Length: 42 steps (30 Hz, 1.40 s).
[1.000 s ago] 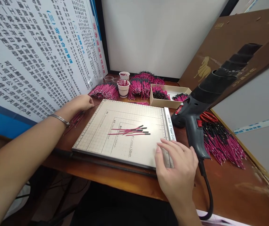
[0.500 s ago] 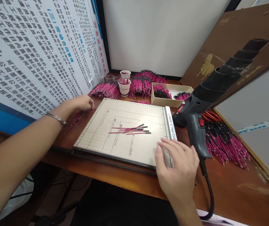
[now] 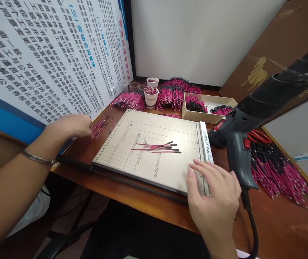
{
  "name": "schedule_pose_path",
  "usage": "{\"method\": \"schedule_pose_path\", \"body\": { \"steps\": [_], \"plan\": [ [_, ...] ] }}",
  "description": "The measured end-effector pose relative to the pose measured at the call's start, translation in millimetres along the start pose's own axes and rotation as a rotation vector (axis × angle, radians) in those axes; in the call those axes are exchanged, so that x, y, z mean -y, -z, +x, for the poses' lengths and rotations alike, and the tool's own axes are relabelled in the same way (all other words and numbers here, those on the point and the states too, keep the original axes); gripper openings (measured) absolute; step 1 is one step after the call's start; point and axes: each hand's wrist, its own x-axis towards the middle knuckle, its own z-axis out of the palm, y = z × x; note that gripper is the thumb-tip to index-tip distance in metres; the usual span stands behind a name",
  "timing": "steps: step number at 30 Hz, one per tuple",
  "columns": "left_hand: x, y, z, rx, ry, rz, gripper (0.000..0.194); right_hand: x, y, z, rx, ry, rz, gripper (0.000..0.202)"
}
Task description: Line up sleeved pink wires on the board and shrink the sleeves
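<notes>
My left hand (image 3: 74,126) is closed at the left, beside a loose bunch of pink wires (image 3: 99,128) on the table; its fingertips are hidden, so what it may hold cannot be made out. My right hand (image 3: 215,192) rests with spread fingers on the right front corner of the paper cutter board (image 3: 118,151), holding nothing. Several pink wires with black ends (image 3: 157,147) lie loosely across the middle of the board. The cutter's black arm (image 3: 75,163) runs along the front edge, its left end near my left wrist.
Behind the board are pink wire piles (image 3: 129,100), paper cups (image 3: 151,98) and a cardboard tray (image 3: 194,116). A black heat gun (image 3: 236,144) stands at the right, its cord hanging forward, with more wires (image 3: 277,169) and red-handled pliers (image 3: 259,136) beyond.
My left hand has moved back toward me and left, from the board's far left edge to beside the loose wires. My right hand stays on the board. The view has shifted slightly.
</notes>
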Motion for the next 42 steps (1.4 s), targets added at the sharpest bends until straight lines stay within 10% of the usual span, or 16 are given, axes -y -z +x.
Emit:
{"method": "schedule_pose_path", "body": {
  "steps": [5, 16, 27, 42],
  "plan": [
    [-17, 2.2, -6, 0.161, 0.014, 0.182, 0.022, 0, 1, -1, -0.002, 0.008, -0.001, 0.017],
    [-22, -2.5, 10, -0.009, 0.002, 0.080, 0.033, 0, 0, -1, 0.004, -0.009, -0.011, 0.017],
    [-28, -7.5, 13, 0.160, -0.192, -0.103, 0.019, 2, 0, -1, 0.012, -0.010, -0.015, 0.017],
    [-39, -6.6, 23, -0.070, -0.053, -0.069, 0.041, 2, 0, -1, 0.015, -0.013, -0.025, 0.019]
  ]
}}
